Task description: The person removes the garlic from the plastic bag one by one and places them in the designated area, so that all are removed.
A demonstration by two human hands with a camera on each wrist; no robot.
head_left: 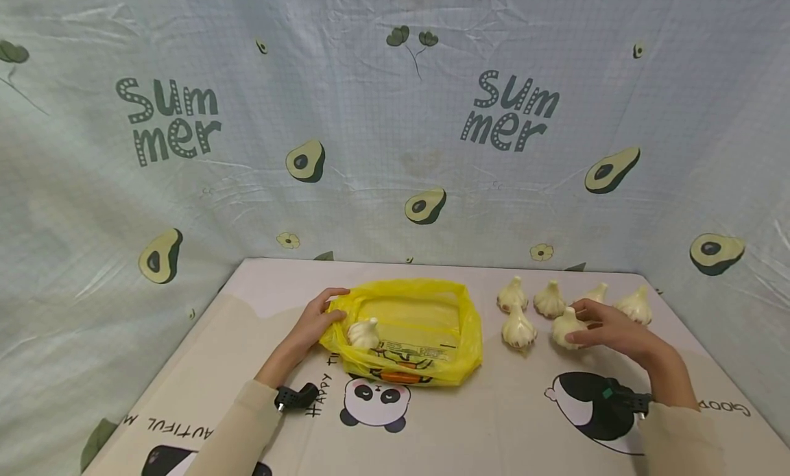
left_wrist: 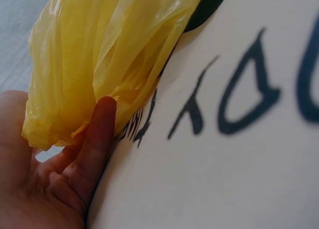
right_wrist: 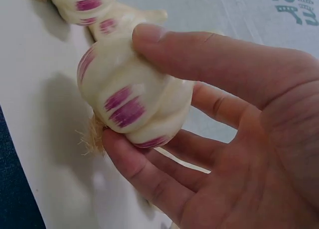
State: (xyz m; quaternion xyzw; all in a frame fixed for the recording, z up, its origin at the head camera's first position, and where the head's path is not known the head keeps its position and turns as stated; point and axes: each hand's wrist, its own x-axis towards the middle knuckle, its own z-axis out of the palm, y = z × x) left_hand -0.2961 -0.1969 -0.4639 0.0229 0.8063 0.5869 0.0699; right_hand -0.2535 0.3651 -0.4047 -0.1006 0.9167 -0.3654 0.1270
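A yellow plastic bag [head_left: 470,339] lies on the table with its mouth spread wide, and one garlic bulb [head_left: 364,333] sits inside near its left edge. My left hand [head_left: 313,325] grips the bag's left rim; in the left wrist view the yellow plastic [left_wrist: 94,55] runs between thumb and fingers. On the right, my right hand [head_left: 607,327] holds another garlic bulb [head_left: 566,329] between thumb and fingers. Purple streaks and dry roots show on this held bulb [right_wrist: 134,94] in the right wrist view.
Several more garlic bulbs stand around the right hand, among them a front-left bulb [head_left: 518,328], a back-left bulb [head_left: 511,295] and a far-right bulb [head_left: 635,306]. The table [head_left: 457,428] has printed animals and letters. A patterned sheet [head_left: 370,208] hangs behind it.
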